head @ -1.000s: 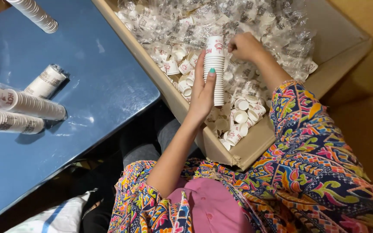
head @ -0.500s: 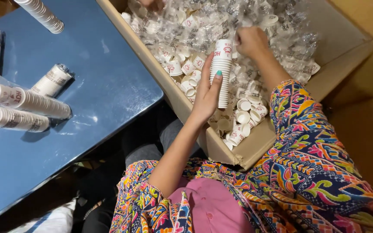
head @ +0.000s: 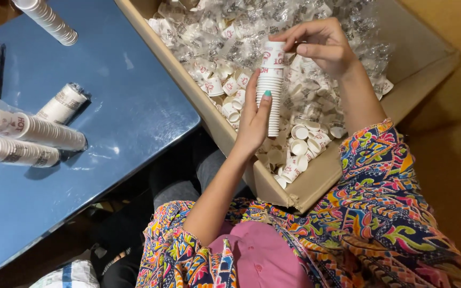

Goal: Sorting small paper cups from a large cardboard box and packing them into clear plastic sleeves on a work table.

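— What are the fingers doing?

— The left hand point(head: 253, 124) is wrapped round the lower half of a stack of small white paper cups point(head: 271, 85), fingertips pressed along its side. The right hand point(head: 322, 47) pinches the top cup between thumb and forefinger, its other fingers curled loosely.

— Where is the stack?

— Held upright above the cardboard box point(head: 316, 184), over the loose cups point(head: 294, 152) near the box's near wall. Crumpled clear wrappers point(head: 273, 21) fill the box's far part.

— How would it handle?

— Very light, I'd judge, and thin-walled: a hard squeeze would dent the rims. A nested column can bend or slip apart, so holding low on the side plus steadying the top seems right.

— Beside the box?

— A blue table point(head: 124, 106) to its left, with sleeved cup stacks point(head: 33, 130) lying on it.
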